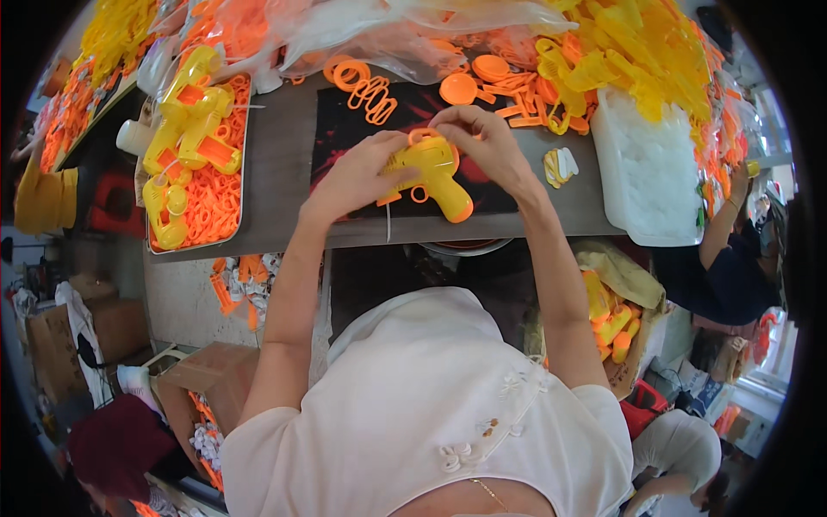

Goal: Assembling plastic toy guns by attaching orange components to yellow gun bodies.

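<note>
A yellow toy gun (441,183) with an orange grip end is held over the dark mat (345,112) near the front of the table. My left hand (360,175) grips its left side, fingers wrapped on the body. At the top of the gun, my right hand (487,142) has its fingertips pinched at an orange ring-shaped part (422,135). Whether this ring is seated in the gun cannot be made out. Behind my hands, orange rings (372,99) and round orange caps (458,89) lie on the mat.
On the left stands a tray (245,164) of yellow toy guns and small orange pieces. A white plastic bin (610,172) is at the right, beside small white-and-yellow pieces (560,167). Heaped yellow parts (637,52) rise behind. Below right, a box holds toy guns (616,323). Other people work nearby.
</note>
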Available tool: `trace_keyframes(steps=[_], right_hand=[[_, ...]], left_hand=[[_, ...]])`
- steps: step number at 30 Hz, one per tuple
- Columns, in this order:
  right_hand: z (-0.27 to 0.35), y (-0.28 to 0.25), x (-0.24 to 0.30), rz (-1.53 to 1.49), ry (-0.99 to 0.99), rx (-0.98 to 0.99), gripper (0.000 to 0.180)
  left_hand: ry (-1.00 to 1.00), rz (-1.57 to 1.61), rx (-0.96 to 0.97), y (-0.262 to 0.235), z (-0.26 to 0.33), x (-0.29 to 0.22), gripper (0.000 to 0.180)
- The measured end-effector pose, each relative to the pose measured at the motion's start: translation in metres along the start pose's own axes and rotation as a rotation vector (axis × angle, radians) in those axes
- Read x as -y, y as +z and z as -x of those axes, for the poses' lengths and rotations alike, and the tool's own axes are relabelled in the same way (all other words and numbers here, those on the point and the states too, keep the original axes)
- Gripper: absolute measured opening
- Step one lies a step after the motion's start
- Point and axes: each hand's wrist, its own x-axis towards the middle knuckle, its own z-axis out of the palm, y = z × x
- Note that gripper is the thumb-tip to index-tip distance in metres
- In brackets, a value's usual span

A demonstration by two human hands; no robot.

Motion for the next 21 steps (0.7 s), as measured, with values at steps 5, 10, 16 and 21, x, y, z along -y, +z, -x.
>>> trace_keyframes(steps=[5, 10, 16, 21], right_hand=[[0.011, 0.019, -0.008, 0.252, -0.212, -0.104, 0.009], [0.016, 0.028, -0.011, 0.294, -0.122, -0.184, 0.010], [0.021, 0.051, -0.024, 0.402, -0.270, -0.398, 0.009], [0.035, 0.044, -0.018, 0.404, -0.271, -0.516, 0.009]], left_hand=[[-0.045, 0.281, 0.041, -0.003, -0.012, 0.020, 0.034], [-0.100, 0.314, 0.034, 0.004, -0.015, 0.018, 0.034], [-0.081, 0.184, 0.051, 0.008, -0.015, 0.006, 0.039], [-0.232, 0.350, 0.080, 0.004, -0.016, 0.009, 0.043]])
